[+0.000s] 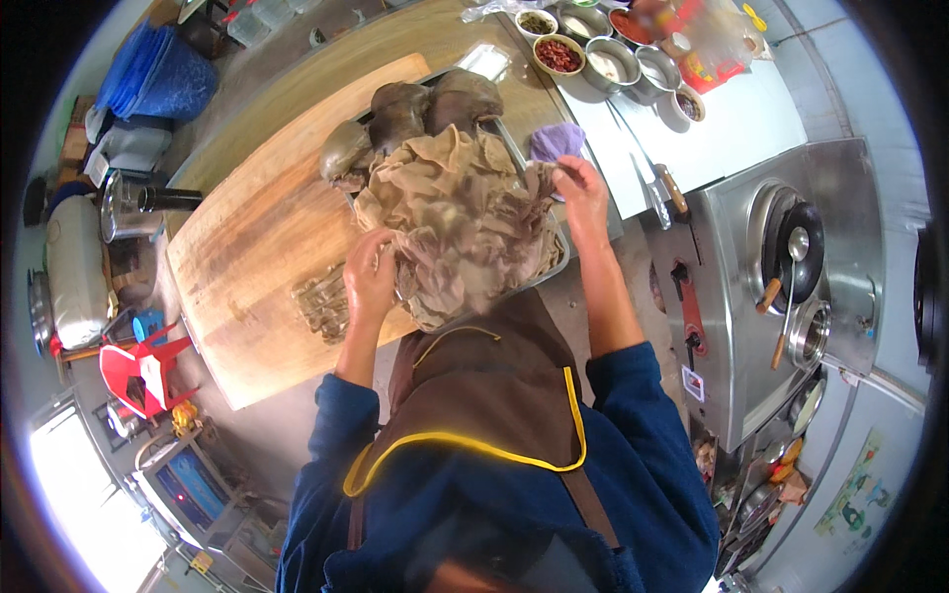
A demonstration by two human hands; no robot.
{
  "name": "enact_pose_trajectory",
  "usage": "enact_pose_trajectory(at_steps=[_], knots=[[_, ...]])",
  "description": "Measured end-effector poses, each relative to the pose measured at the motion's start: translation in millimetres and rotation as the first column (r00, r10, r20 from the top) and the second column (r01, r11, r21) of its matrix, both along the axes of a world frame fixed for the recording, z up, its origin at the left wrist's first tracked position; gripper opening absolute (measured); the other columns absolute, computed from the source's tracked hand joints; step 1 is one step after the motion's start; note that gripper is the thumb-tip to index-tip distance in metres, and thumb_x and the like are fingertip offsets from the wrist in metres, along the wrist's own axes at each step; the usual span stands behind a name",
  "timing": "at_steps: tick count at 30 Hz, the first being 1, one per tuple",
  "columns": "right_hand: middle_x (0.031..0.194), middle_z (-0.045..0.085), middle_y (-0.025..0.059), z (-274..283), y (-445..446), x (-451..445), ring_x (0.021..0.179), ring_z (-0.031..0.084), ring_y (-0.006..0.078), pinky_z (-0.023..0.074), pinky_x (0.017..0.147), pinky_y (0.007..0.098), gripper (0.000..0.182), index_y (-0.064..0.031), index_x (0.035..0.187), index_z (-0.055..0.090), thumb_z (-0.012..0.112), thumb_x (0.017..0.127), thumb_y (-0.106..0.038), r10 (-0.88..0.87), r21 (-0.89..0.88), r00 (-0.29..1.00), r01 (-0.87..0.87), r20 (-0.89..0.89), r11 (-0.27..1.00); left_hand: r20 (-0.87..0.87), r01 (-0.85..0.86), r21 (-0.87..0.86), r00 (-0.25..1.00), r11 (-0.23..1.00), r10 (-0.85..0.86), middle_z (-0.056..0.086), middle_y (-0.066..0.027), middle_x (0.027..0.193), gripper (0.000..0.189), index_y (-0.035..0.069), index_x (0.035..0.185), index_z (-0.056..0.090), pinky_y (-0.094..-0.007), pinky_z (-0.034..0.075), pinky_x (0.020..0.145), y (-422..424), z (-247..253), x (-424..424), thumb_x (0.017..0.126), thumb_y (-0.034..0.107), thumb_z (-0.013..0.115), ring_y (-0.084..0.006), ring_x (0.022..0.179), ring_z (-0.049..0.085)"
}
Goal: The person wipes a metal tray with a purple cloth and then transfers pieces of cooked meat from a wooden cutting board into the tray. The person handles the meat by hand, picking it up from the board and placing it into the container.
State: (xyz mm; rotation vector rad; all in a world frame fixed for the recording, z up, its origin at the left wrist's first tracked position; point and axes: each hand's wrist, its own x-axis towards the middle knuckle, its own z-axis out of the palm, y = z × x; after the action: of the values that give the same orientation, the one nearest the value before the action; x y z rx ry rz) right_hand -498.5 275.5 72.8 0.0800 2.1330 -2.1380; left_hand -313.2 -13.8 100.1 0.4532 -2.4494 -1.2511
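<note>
A metal tray (pixel 565 261) on the counter's front edge is heaped with tan, wrinkled sheets of what looks like cooked tripe (pixel 445 200). Large dark brown pieces of meat or offal (pixel 463 100) lie at its far end. My right hand (pixel 583 181) pinches a darker piece at the heap's right side, beside a purple cloth (pixel 556 142). At the left edge of the heap, my left hand (pixel 371 270) has its fingers against a pale fold and seems to grip it. Left of that hand, a flat stack of ridged brown strips (pixel 322 304) rests on the wooden board (pixel 259 222).
Seasoning bowls (pixel 558 55) stand at the back right, near a long-bladed tool and a wooden-handled knife (pixel 671 189). A steel stove (pixel 719 296) with a wok (pixel 804 248) and ladle is at the right. Blue baskets (pixel 156 74) stand at the far left, a red stool (pixel 144 370) at the left.
</note>
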Motion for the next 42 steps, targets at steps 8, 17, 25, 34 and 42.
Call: enact_pose_trajectory(at_steps=[8, 17, 25, 34, 42], knots=[[0.109, 0.070, 0.0124, -66, -11, -40, 0.102, 0.067, 0.0276, 0.0516, 0.089, 0.0355, 0.035, -0.0037, 0.120, 0.066, 0.068, 0.085, -0.006, 0.273, 0.521, 0.953, -0.169, -0.129, 0.837, 0.172, -0.122, 0.161, 0.981, 0.979, 0.093, 0.067, -0.0108, 0.108, 0.022, 0.002, 0.109, 0.069, -0.0294, 0.053, 0.074, -17, -28, 45, 0.088, 0.001, 0.063, -0.0173, 0.085, 0.066], [0.121, 0.065, 0.0185, -77, -14, -35, 0.116, 0.060, 0.0366, 0.0478, 0.098, 0.0405, 0.044, -0.0052, 0.122, 0.064, 0.066, 0.078, 0.000, 0.417, 0.668, 0.884, -0.179, -0.213, 0.722, 0.222, -0.179, 0.104, 0.963, 0.978, 0.152, 0.068, -0.0099, 0.108, 0.023, 0.004, 0.110, 0.070, -0.0289, 0.053, 0.073, -24, -37, 59, 0.090, 0.003, 0.061, -0.0168, 0.083, 0.065], [0.128, 0.063, 0.0166, -86, -15, -41, 0.120, 0.059, 0.0352, 0.0471, 0.101, 0.0390, 0.049, -0.0073, 0.128, 0.061, 0.065, 0.080, 0.000, 0.455, 0.667, 0.867, -0.218, -0.203, 0.712, 0.213, -0.176, 0.220, 0.968, 0.959, 0.129, 0.070, -0.0095, 0.108, 0.023, 0.005, 0.113, 0.069, -0.0306, 0.054, 0.076, -31, -52, 55, 0.092, 0.006, 0.061, -0.0178, 0.089, 0.067], [0.129, 0.065, 0.0153, -69, 1, -50, 0.116, 0.063, 0.0298, 0.0488, 0.099, 0.0372, 0.051, -0.0068, 0.134, 0.058, 0.068, 0.084, -0.010, 0.351, 0.595, 0.936, -0.259, -0.040, 0.761, 0.273, -0.372, 0.205, 0.910, 0.905, 0.312, 0.071, -0.0062, 0.101, 0.022, 0.005, 0.112, 0.071, -0.0275, 0.051, 0.080, -73, -60, 77, 0.091, 0.007, 0.063, -0.0125, 0.090, 0.064], [0.124, 0.067, 0.0159, -68, -19, -32, 0.114, 0.064, 0.0318, 0.0497, 0.097, 0.0391, 0.047, -0.0063, 0.130, 0.061, 0.070, 0.084, -0.009, 0.418, 0.689, 0.890, -0.188, -0.182, 0.700, 0.232, -0.410, 0.162, 0.900, 0.898, 0.369, 0.071, -0.0048, 0.098, 0.017, 0.004, 0.107, 0.071, -0.0290, 0.051, 0.083, -98, -90, 107, 0.091, 0.009, 0.065, -0.0136, 0.092, 0.064]])
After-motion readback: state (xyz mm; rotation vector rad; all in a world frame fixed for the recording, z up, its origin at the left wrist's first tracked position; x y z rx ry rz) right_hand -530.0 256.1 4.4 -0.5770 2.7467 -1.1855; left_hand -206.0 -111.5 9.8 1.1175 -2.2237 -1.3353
